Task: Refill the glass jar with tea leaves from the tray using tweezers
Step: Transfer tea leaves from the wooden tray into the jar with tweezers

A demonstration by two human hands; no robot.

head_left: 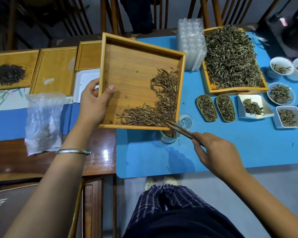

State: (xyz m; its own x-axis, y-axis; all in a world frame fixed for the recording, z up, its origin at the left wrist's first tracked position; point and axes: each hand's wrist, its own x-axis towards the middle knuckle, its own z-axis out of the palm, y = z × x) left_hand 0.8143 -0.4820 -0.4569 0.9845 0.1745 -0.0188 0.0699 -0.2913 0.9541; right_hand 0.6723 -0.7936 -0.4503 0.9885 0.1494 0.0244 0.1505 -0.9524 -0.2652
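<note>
A left hand point(95, 102) grips the nine o'clock rim of a tilted wooden tray point(127, 69), tea leaves point(162, 103) heaped in its five o'clock corner. That corner overhangs a glass jar point(169, 136) on a blue mat point(230, 152). The right hand point(217, 152) pinches tweezers point(181, 129), tips at the corner's edge.

Bare forearms, silver bangle point(72, 151) on left wrist, dark plaid trousers point(170, 201), pale dotted shoes point(150, 183)
</note>
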